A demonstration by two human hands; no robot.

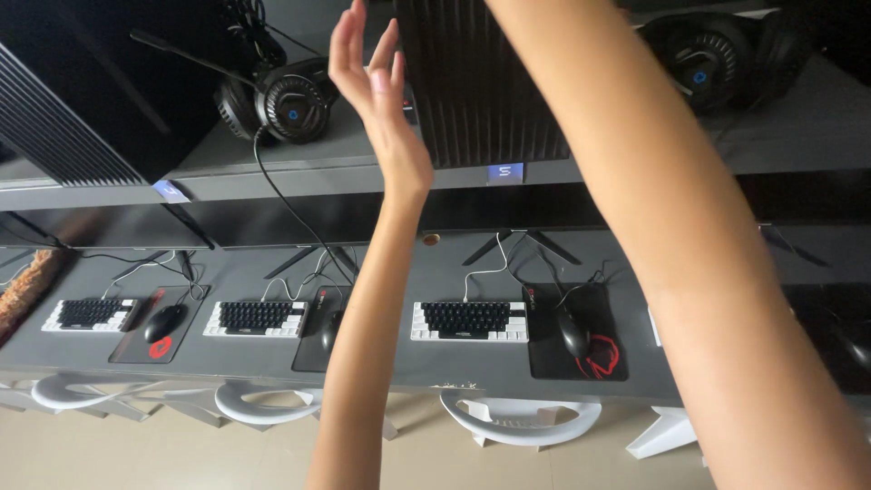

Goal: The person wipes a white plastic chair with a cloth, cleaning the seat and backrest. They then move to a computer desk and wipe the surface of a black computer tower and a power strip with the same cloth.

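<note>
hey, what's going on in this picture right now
A person reaches both arms up over a long grey desk. The left hand is open, fingers spread, beside a dark ribbed computer case on the upper shelf, holding nothing. The right hand is out of view past the top edge. A headset rests on the shelf; keyboards and mice sit below.

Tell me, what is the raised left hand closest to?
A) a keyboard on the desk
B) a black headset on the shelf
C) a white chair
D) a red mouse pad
B: the open left hand is up at shelf height beside the black headset, far above the keyboards and chairs below.
</note>
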